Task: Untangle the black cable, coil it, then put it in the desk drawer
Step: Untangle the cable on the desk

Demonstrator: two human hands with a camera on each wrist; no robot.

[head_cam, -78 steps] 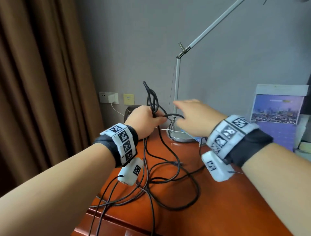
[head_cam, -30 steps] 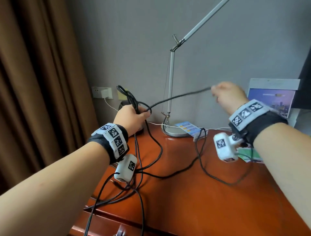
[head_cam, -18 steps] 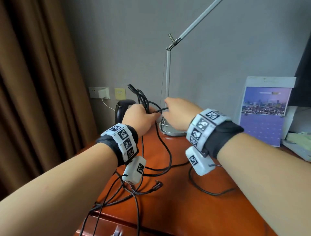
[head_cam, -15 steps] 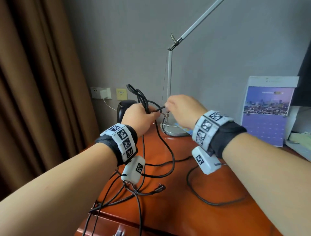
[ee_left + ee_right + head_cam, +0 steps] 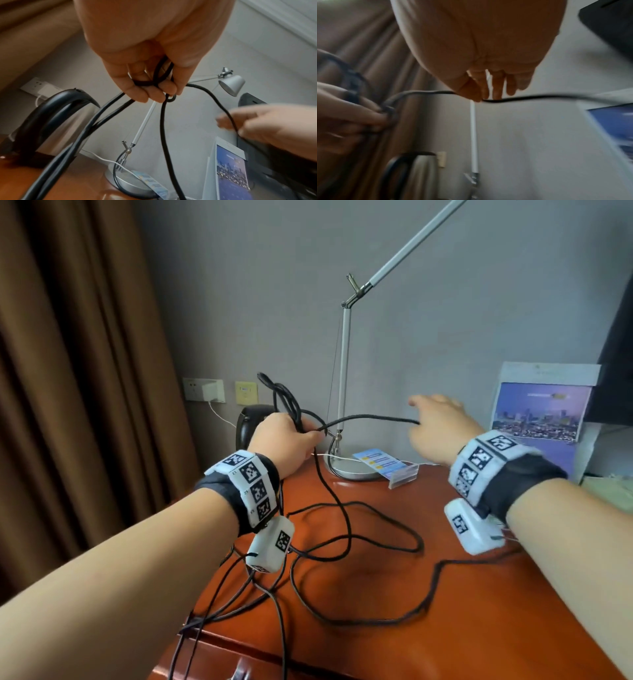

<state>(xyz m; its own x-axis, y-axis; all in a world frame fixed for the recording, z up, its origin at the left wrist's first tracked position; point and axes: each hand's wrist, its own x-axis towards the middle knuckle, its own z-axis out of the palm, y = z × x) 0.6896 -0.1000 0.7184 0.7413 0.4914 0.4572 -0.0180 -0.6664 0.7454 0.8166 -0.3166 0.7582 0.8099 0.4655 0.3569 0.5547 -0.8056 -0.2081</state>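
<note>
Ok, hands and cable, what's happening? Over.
Left hand grips bunched black cable. Right hand pinches one strand. Loose loops on desk. Lamp stands close behind.

A grey wall [image 5: 274, 285] stands behind the red-brown wooden desk [image 5: 428, 628]. Brown curtains [image 5: 68, 371] hang left of the desk. A silver desk lamp [image 5: 346, 371] stands at the desk's rear edge; white wall sockets [image 5: 203, 389] sit left of the lamp.

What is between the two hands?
A stretch of the black cable runs in the air from the left hand to the right hand, in front of the lamp pole. The head view shows it best.
</note>
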